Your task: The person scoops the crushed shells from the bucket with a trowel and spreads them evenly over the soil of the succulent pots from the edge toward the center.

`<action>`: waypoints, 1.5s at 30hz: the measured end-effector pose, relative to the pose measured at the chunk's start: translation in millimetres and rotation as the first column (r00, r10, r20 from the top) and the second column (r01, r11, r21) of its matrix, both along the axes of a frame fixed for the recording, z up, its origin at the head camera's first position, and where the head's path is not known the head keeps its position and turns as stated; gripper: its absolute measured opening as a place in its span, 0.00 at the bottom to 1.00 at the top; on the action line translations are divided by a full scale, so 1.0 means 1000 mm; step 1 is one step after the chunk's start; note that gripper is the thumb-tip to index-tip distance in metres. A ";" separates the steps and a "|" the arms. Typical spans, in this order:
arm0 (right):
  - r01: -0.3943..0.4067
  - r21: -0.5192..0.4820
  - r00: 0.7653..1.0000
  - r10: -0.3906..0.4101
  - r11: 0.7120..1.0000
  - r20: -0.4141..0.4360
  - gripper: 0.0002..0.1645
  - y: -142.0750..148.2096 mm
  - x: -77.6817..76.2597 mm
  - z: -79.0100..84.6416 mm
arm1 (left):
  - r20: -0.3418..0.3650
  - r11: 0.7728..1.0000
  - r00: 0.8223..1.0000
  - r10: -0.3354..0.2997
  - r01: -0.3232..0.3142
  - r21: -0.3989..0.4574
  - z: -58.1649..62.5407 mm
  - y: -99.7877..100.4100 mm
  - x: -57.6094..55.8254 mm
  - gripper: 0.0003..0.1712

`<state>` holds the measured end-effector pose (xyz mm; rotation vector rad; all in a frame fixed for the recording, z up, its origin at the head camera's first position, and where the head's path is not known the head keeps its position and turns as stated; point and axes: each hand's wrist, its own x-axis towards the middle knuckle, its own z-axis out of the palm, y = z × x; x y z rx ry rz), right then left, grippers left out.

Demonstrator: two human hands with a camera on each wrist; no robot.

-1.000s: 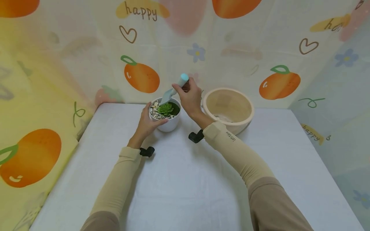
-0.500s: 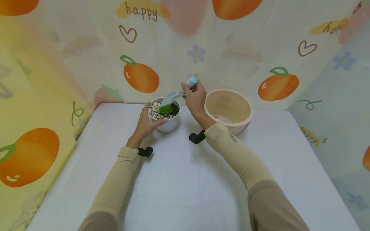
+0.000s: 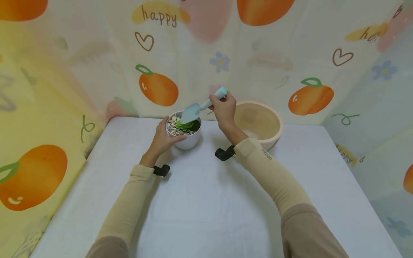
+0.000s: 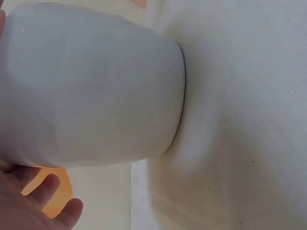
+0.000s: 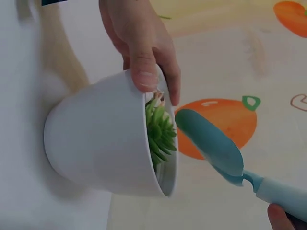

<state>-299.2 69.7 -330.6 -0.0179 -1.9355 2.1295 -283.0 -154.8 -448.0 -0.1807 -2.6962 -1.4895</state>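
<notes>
A small white flowerpot (image 3: 188,144) stands upright on the table. My left hand (image 3: 162,139) grips it at the rim, thumb in front and fingers at the far left side. Inside are a green succulent (image 5: 160,129), pale pebbles (image 3: 172,129) and a dark patch at the right. My right hand (image 3: 224,110) pinches the handle of a light blue trowel (image 3: 191,113) above and right of the pot. The blade slants down left over the succulent; in the right wrist view it hangs just above the rim. Any load on the blade cannot be made out.
A larger beige pot (image 3: 258,116) stands close behind my right wrist, its inside bare but for some pale bits at the bottom. White cloth covers the table (image 3: 206,200). A fruit-print curtain (image 3: 200,71) hangs right behind the table's back edge.
The trowel has moved right and lifted out of the pot's left part, its blade tilting flatter. My right hand went right with it. The left hand stays on the pot.
</notes>
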 end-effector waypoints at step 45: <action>-0.108 -0.283 0.994 0.101 0.953 -0.039 0.02 0.078 -0.004 0.058 | -0.147 0.995 0.987 -0.067 0.055 -0.085 0.054 0.019 -0.001 0.66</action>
